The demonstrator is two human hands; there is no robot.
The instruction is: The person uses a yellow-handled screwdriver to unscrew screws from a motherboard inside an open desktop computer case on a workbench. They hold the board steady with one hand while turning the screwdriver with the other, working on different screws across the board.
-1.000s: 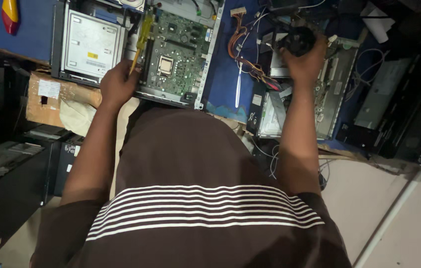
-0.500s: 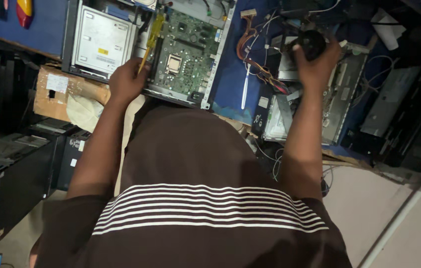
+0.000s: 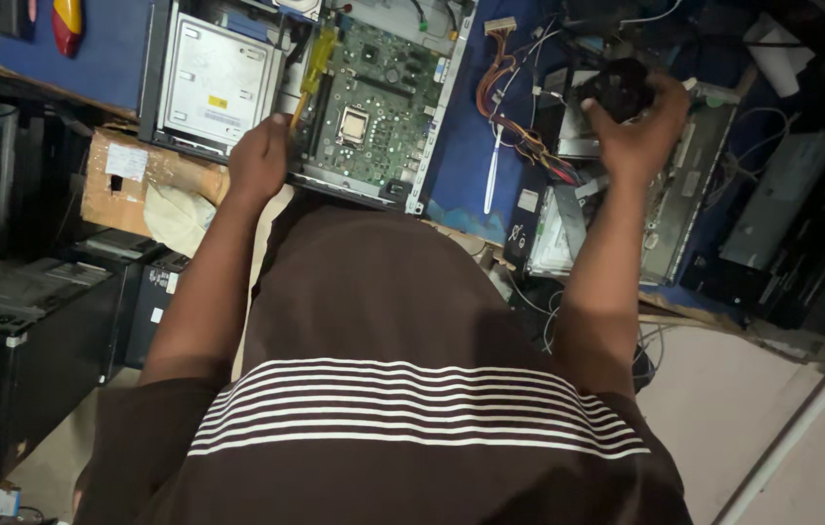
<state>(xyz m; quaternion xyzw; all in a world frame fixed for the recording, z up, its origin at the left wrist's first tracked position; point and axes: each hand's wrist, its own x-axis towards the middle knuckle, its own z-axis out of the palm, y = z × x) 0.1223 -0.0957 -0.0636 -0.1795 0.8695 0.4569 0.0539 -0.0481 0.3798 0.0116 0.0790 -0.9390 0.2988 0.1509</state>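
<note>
The left hand [image 3: 257, 160] gripped a yellow-handled screwdriver [image 3: 313, 73] beside the white-labelled drive [image 3: 218, 87]; the right hand [image 3: 641, 131] clutched a black fan [image 3: 617, 89].

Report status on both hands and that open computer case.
Left hand shut on yellow-handled screwdriver at the open computer case. Right hand shut on black fan. Motherboard exposed; loose wire bundle beside it.

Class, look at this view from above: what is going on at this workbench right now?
A person in a brown striped shirt leans over an opened desktop computer case on a blue-topped bench. The left hand holds a yellow-handled screwdriver over the green motherboard. The right hand grips a small black fan-like part above a second metal chassis. Loose coloured cables lie between the two.
</note>
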